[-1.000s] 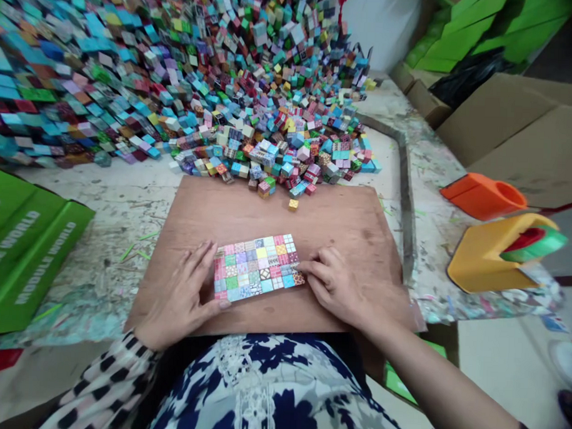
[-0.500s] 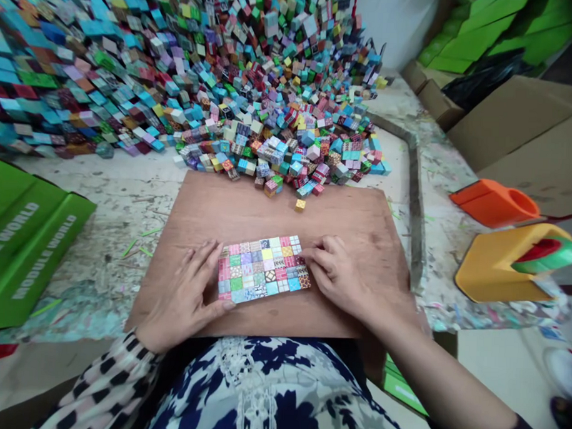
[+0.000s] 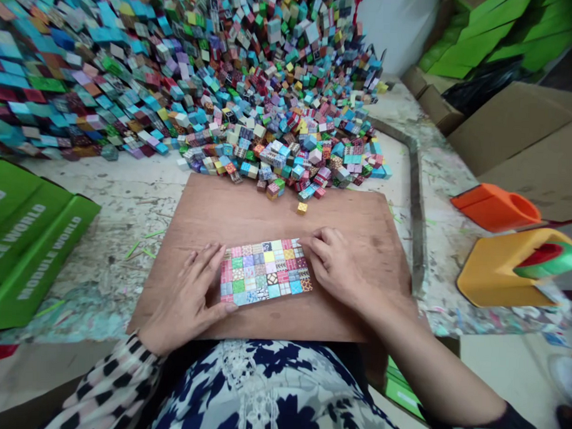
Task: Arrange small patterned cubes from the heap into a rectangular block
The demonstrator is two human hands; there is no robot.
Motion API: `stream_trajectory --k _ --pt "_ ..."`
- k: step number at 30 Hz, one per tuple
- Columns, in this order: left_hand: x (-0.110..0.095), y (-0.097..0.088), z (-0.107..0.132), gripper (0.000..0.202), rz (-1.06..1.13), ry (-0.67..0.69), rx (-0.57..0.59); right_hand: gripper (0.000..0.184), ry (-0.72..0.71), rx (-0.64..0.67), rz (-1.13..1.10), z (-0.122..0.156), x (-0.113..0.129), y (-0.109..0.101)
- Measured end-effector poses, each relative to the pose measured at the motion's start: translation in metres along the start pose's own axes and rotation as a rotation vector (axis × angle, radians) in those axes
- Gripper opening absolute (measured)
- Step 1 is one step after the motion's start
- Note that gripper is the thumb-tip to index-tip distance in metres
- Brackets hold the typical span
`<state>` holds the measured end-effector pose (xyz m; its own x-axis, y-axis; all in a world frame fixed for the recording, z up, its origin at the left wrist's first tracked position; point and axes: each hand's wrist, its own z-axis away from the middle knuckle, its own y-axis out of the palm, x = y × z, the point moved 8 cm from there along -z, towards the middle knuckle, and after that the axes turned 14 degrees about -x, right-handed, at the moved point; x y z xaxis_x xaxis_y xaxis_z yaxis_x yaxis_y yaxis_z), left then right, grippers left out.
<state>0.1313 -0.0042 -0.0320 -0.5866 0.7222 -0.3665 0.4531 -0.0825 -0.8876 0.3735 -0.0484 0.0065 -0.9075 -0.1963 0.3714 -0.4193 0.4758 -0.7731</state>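
Note:
A flat rectangle of small patterned cubes (image 3: 265, 271) lies on a brown wooden board (image 3: 248, 213) in front of me. My left hand (image 3: 189, 299) rests flat against the rectangle's left edge, fingers stretched out and thumb along its near side. My right hand (image 3: 333, 266) presses its curled fingertips against the rectangle's right edge, near the far corner. Neither hand lifts anything. One loose yellow cube (image 3: 302, 207) sits on the board beyond the rectangle.
A huge heap of coloured cubes (image 3: 201, 80) covers the table behind the board. Green flat boxes (image 3: 26, 249) lie at the left. Orange (image 3: 497, 209) and yellow (image 3: 504, 272) tape dispensers and cardboard boxes (image 3: 518, 129) stand at the right.
My right hand has slid from the rectangle's near right corner up towards its far right corner. The left hand has stayed against the left edge.

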Motion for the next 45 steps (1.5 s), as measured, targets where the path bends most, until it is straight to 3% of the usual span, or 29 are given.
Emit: stream_trajectory --k 4,9,13,16,21,24,27,30,34,38,45 --pt "0.000 -0.001 0.001 0.091 -0.020 0.006 -0.006 0.031 0.027 0.037 0.020 -0.001 -0.004 0.008" --pt "-0.005 0.001 0.002 0.093 -0.080 0.030 -0.007 0.034 0.104 -0.016 -0.101 0.002 -0.002 0.009" --pt "-0.010 0.001 0.000 0.092 -0.126 0.040 -0.030 0.059 0.171 0.133 -0.194 0.014 0.007 0.035" --pt "-0.009 0.001 0.003 0.093 -0.118 0.057 -0.008 0.066 0.188 0.233 -0.211 0.025 0.017 0.050" --pt "0.004 -0.007 0.007 0.096 -0.073 0.067 0.031 0.061 0.182 0.218 -0.246 0.025 0.020 0.044" --pt "0.012 -0.021 -0.014 0.084 0.004 0.004 -0.027 0.048 0.167 0.080 -0.254 -0.001 0.008 0.031" --pt "0.017 -0.030 -0.060 0.061 0.142 -0.114 -0.116 0.042 0.126 -0.064 -0.111 -0.041 -0.001 0.024" --pt "0.022 -0.016 -0.114 0.054 0.378 -0.260 -0.149 0.039 0.123 -0.071 0.134 -0.077 -0.004 0.035" --pt "0.040 0.023 -0.162 0.050 0.727 -0.493 -0.200 0.040 0.199 -0.036 0.298 -0.105 -0.006 0.060" --pt "0.050 0.048 -0.174 0.050 0.856 -0.605 -0.193 0.035 0.259 -0.017 0.304 -0.113 -0.015 0.075" --pt "0.039 0.042 -0.161 0.048 0.857 -0.532 -0.118 0.043 0.265 0.038 0.149 -0.101 -0.004 0.069"
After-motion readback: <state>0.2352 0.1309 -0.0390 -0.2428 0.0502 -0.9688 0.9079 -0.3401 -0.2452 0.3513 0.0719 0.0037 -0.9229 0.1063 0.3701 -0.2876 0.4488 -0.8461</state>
